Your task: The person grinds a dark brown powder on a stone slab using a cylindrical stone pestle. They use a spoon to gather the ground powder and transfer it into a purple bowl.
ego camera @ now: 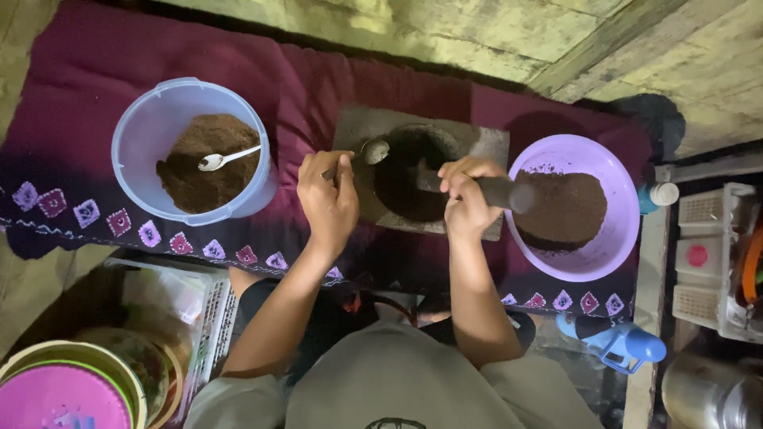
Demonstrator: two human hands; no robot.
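A square stone mortar [477, 143] with a dark round hollow sits on a maroon cloth [95, 71]. My left hand [327, 199] grips a metal spoon [373, 151] whose bowl rests at the hollow's left rim. My right hand [465, 195] is closed around a dark stone pestle [501, 191] that lies across the mortar's right edge, its thick end over the purple bowl [624, 214]. The purple bowl holds dark brown ground powder [568, 210].
A translucent blue bucket [147, 119] at the left holds brown powder and a white spoon [226, 159]. White baskets, stacked bowls and a pink lid stand at the lower left. A blue bottle [620, 345] and a white crate [715, 254] are at the right.
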